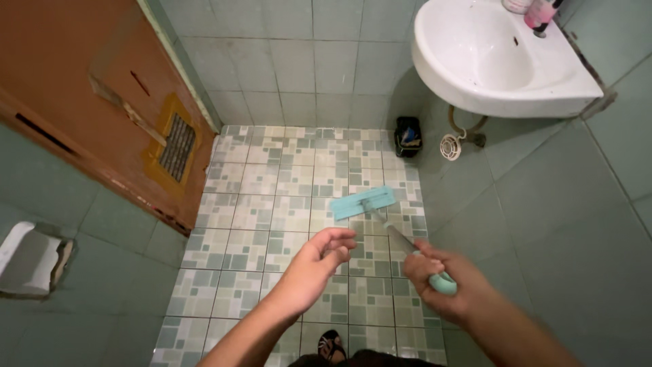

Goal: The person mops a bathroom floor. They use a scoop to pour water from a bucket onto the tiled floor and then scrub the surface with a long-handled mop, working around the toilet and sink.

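Note:
A flat mop with a light blue head (363,202) rests on the green patterned floor tiles (285,204). Its metal handle (399,238) slants back to my right hand (441,285), which grips the teal end of the handle. My left hand (319,261) hovers beside it, left of the handle, fingers curled loosely and holding nothing. One foot in a dark sandal (331,346) shows at the bottom edge.
A white wall sink (496,61) hangs at the upper right with a drain pipe (454,143) below. A small black bin (407,136) stands in the far corner. An orange-brown door (102,102) with a vent is on the left. A white holder (27,261) is mounted on the left wall.

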